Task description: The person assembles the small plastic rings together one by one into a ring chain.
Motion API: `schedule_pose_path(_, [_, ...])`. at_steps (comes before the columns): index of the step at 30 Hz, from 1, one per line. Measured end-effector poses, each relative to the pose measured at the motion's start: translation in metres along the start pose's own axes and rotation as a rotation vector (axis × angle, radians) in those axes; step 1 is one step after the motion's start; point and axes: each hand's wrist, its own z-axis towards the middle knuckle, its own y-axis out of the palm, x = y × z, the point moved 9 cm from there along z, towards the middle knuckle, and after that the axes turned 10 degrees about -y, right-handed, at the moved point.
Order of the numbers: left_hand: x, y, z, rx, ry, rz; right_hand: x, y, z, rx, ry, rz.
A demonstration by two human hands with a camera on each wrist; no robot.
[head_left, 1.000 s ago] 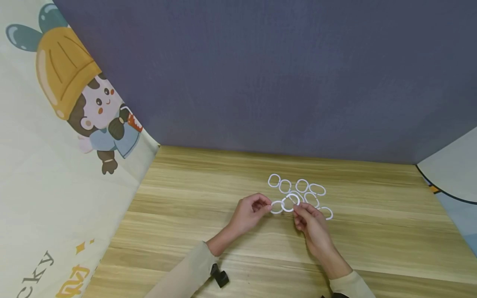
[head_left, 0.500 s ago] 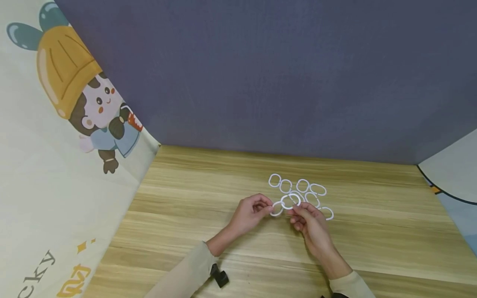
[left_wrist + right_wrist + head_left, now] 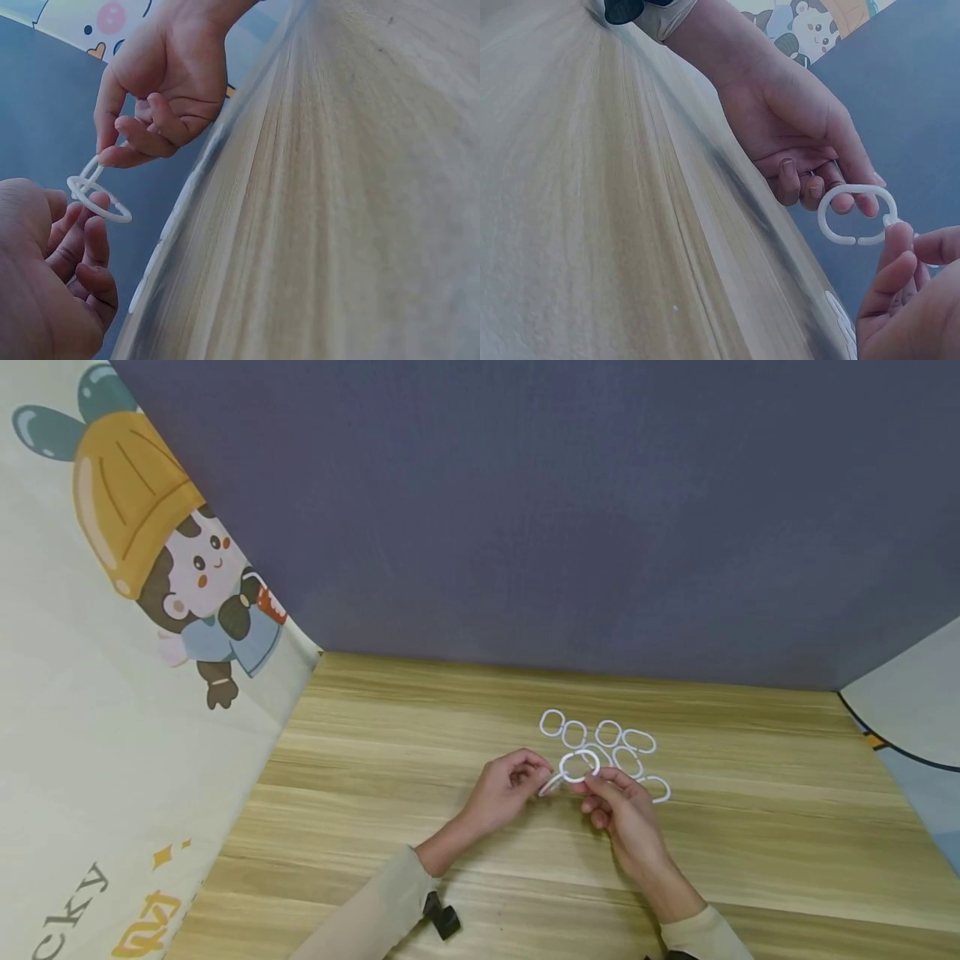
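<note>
Wood-grain table (image 3: pixel 360 735) | white oval link (image 3: pixel 823 217), narrow gap | left fingers (image 3: pixel 865 205) pinching

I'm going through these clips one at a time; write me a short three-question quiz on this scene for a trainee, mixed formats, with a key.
1. Multiple choice. The left hand is:
A) lying flat with its palm down
B) pinching a white ring
C) out of the head view

2. True or false: the right hand holds nothing.

3. Fill in the blank: in the head view, several more ______ lie on the wooden tabletop.

Key:
1. B
2. False; it pinches a second white ring.
3. white rings
</note>
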Motion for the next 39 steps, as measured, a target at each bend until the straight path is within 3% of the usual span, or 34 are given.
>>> schedule_pose_path(9, [0.002, 0.001, -0.005, -0.015, -0.005, -0.02, 0.001, 0.007, -0.011, 0.004, -0.02, -0.007])
schedule_pose_path(24, [0.006, -0.001, 0.012, 0.047, -0.022, -0.056, -0.009, 0.004, 0.008, -0.061, -0.025, -0.073])
schedule_pose_path(39, [0.006, -0.011, -0.003, 0.05, 0.005, -0.065, -0.007, 0.01, -0.011, -0.034, -0.051, -0.159])
